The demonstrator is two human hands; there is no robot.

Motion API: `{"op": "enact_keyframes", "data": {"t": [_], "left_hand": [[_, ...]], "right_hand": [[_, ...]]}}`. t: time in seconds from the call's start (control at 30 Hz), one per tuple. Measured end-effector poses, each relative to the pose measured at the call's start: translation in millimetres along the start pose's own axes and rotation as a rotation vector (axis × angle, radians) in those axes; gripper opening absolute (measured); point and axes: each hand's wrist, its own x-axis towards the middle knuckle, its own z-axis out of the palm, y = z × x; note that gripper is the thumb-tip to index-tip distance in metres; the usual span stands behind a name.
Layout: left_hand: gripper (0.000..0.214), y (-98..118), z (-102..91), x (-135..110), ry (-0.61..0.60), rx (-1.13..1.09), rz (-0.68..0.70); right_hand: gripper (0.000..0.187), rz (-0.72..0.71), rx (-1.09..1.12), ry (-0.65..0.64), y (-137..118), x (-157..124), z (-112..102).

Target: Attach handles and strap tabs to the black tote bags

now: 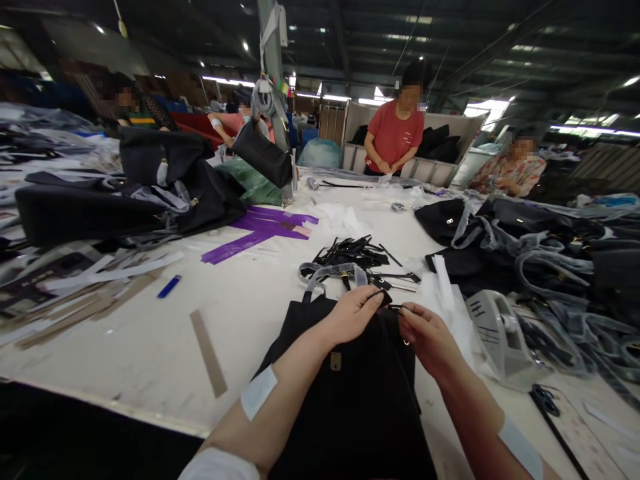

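Note:
A black handbag [360,400] with a small gold clasp [335,361] lies on the table edge before me. Its handle [316,275], wrapped in clear plastic, points away. My left hand [356,312] is closed over the bag's top right, pinching a small black flap [384,298]. Close beside it, the fingertips of my right hand [423,328] grip a thin black strap [395,307] that runs toward the left hand. Just beyond the bag is a loose pile of narrow black straps [350,252].
Black bags are heaped at left [90,207] and right [545,253]. A tape dispenser [500,337] and a phone [570,427] sit to my right. Purple strips [255,233], a blue piece [169,287] and a brown strip [208,353] lie leftward. Several co-workers are across the table.

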Motion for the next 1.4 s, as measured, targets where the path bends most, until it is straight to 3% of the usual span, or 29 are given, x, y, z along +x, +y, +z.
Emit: {"op": "enact_keyframes", "data": {"t": [0.1, 0.2, 0.3, 0.47, 0.73, 1.0, 1.2, 1.4], "left_hand": [[0.03, 1.1, 0.8, -0.7, -0.079, 0.057, -0.009], [0.021, 1.3, 0.6, -2.2, -0.048, 0.083, -0.037], [0.034, 0.9, -2.6, -3.5, -0.058, 0.073, -0.017], [0.029, -1.4, -5.0, -3.8, -0.173, 0.011, 0.094], [0.011, -12.6, 1.4, -1.9, -0.088, -0.274, -0.116], [0.011, -9.5, 20.5, -2.0, 0.211, -0.532, -0.247], [0.021, -9.3, 17.2, -2.1, 0.133, -0.718, -0.379], [0.025, -11.3, 8.8, -3.0, 0.024, -0.899, -0.342]], "right_hand": [[0.028, -0.054, -0.012, 0.054, 2.6, 1.5, 1.9], [0.029, -0.092, -0.119, 0.07, 4.5, 2.9, 1.2], [0.026, -0.149, -0.311, 0.037, 2.7, 2.1, -1.0], [0.016, -0.308, -0.614, -0.056, -5.2, -1.0, -3.8], [0.01, -0.5, -0.921, -0.062, -8.1, 0.6, -0.3], [0.011, -0.444, -0.753, 0.002, 4.3, -1.1, 15.0], [0.019, -0.413, -0.618, -0.01, 17.5, 9.5, 12.8], [0.018, -0.365, -0.453, -0.002, 20.6, 8.9, 10.2]]}}
